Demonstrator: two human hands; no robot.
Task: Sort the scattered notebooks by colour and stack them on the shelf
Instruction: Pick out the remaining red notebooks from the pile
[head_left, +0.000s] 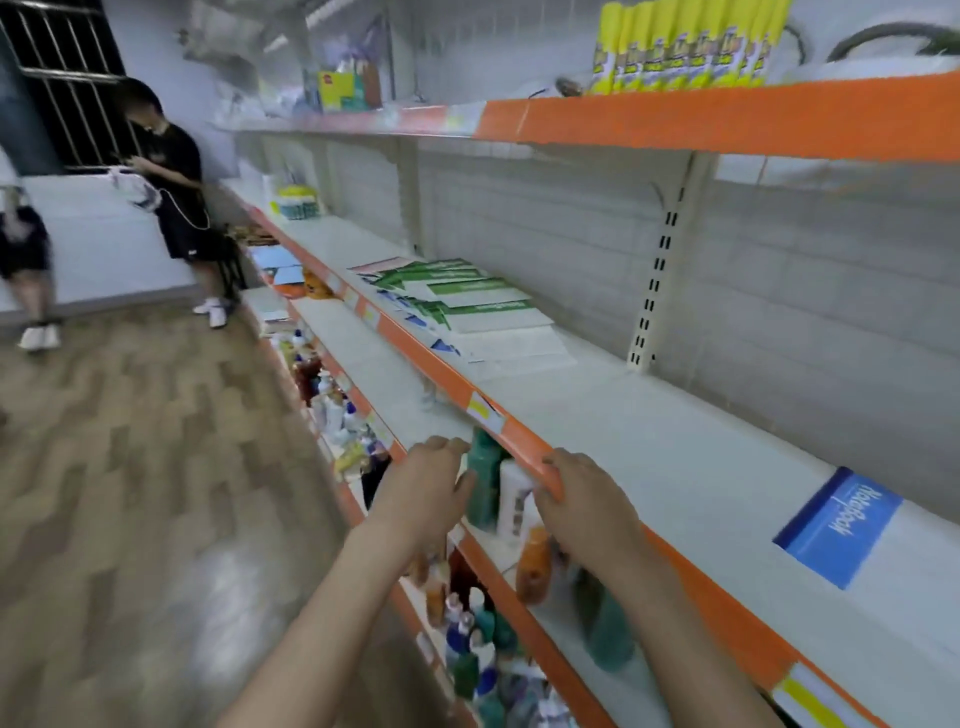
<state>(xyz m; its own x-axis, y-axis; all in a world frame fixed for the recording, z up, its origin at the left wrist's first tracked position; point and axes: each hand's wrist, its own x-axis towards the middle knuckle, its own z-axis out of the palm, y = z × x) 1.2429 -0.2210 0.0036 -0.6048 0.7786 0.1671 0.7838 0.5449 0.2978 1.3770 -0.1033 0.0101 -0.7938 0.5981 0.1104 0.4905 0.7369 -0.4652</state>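
Observation:
A blue notebook (837, 526) lies alone on the white shelf (665, 457) at the right. Further left on the same shelf, several green-and-white notebooks (457, 296) lie fanned out, with a few blue-marked ones under them. My left hand (423, 488) hovers in front of the shelf's orange edge, fingers loosely bent, holding nothing. My right hand (582, 499) rests at the orange edge (524, 441), fingers loosely curved, with nothing in it.
Bottles (488, 483) crowd the lower shelves under my hands. Yellow spray cans (685, 47) stand on the top shelf. A person in black (176, 197) stands at the aisle's far end, another at the left edge. More notebooks (278, 262) lie on a lower shelf further along.

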